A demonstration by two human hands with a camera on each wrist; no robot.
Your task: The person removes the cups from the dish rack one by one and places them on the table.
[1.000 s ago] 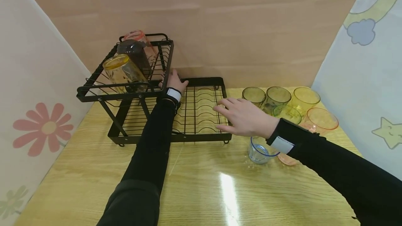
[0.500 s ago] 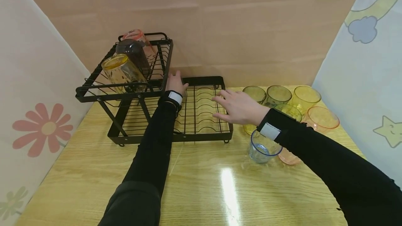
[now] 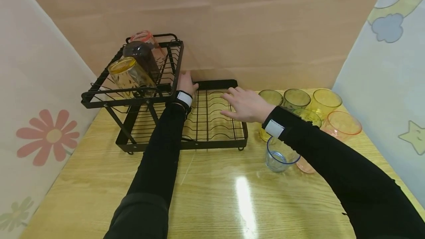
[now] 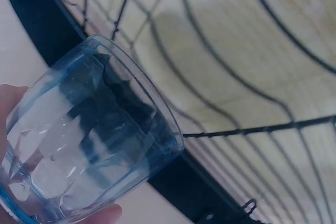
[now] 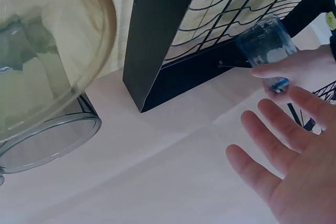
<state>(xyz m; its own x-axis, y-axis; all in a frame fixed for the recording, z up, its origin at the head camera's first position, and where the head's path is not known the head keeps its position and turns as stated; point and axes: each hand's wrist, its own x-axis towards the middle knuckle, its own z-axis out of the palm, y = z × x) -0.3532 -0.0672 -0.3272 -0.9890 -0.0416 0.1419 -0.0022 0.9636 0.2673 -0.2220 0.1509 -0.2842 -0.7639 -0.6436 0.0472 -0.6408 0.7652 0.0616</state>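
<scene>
My left hand (image 3: 186, 84) reaches beside the upper shelf to the back of the lower rack tier and holds a clear bluish glass (image 4: 94, 140). In the left wrist view the glass is tilted over the wires, with a thumb on one side and a finger on the other; the head view mostly hides it behind my hand. My right hand (image 3: 245, 104) hovers over the right end of the black dish rack (image 3: 216, 144), fingers spread and holding nothing. Seen from the right wrist, the left hand's glass (image 5: 266, 45) is at the rack's back rim.
The upper shelf (image 3: 132, 100) carries an amber glass (image 3: 127, 78), a dark grey glass (image 3: 142, 58) and a pink glass (image 3: 156, 49). Right of the rack stand several tinted glasses, including a blue-rimmed glass (image 3: 279, 158) in front and a red-rimmed glass (image 3: 342, 126).
My right hand has drifted left and toward the back, away from the glasses on the right. My left hand stays at nearly the same spot at the back of the rack.
</scene>
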